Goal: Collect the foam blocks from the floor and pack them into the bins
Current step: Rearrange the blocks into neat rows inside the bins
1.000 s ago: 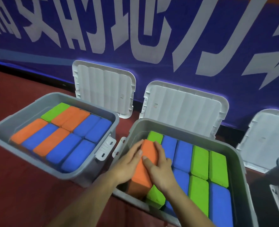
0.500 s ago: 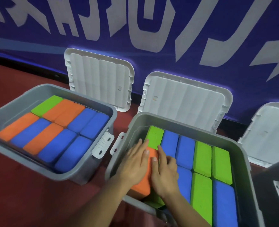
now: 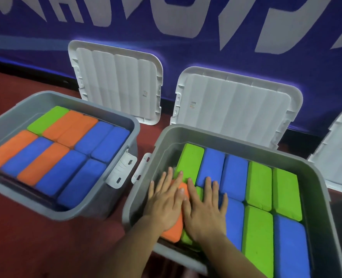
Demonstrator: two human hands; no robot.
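An orange foam block lies at the near left corner of the right grey bin. My left hand rests flat on it with fingers spread. My right hand lies flat beside it, over the orange block's right edge and a green block beneath. The rest of this bin holds green blocks and blue blocks in rows. The left grey bin is packed with orange, blue and green blocks.
Two white lids lean against the blue banner wall behind the bins. A third lid shows at the right edge. White latches hang between the bins. The floor is dark red.
The orange block went from tilted up in both hands to lying down in the bin's near left corner. Both hands flattened out on top of it.
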